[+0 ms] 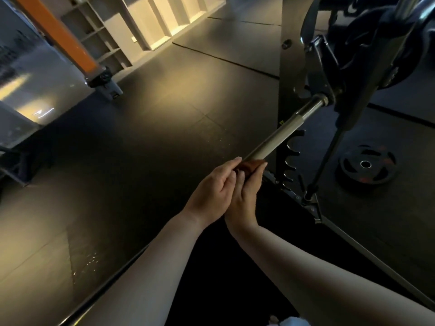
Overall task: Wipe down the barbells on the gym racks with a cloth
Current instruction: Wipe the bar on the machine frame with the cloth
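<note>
A steel barbell sleeve (280, 135) juts out from the rack (322, 67) toward me, running from upper right to centre. A small brown cloth (250, 166) is wrapped over the sleeve's near end. My left hand (211, 191) and my right hand (246, 196) are cupped together around that end, fingers curled over the cloth. Most of the cloth is hidden between my palms. Dark weight plates (376, 41) hang on the bar behind the rack upright.
A loose weight plate (366, 167) lies on the black rubber floor at right. A toothed rack rail (290, 158) stands just right of my hands. An orange post (61, 36) with its base stands at upper left, beside white shelving (131, 27).
</note>
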`<move>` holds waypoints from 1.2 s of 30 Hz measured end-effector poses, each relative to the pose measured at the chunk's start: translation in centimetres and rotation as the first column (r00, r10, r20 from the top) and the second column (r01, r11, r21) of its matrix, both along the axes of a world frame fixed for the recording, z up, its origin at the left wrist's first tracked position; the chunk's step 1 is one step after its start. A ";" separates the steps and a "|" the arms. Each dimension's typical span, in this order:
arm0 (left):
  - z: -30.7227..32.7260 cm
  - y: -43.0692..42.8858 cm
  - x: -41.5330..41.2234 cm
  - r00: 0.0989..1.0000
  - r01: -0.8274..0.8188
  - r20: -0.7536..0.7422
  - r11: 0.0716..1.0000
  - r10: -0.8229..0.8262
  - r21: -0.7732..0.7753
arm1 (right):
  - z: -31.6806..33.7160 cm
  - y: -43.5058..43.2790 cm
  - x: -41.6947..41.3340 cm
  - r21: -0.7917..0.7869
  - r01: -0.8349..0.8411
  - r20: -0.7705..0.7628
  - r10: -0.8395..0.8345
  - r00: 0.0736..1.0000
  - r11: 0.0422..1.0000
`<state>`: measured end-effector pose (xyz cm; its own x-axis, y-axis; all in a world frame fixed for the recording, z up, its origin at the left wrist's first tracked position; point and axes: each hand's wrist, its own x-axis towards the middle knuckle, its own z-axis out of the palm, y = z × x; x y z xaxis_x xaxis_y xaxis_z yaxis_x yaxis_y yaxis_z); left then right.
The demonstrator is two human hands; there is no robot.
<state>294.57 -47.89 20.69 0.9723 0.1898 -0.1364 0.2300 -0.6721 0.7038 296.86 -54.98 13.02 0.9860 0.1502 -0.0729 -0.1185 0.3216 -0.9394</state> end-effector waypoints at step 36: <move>-0.3 -3.7 11.7 0.977 0.207 -0.036 0.978 -0.208 -0.023 | 1.0 -5.1 13.3 -0.039 0.160 -0.064 -0.163 0.985 0.986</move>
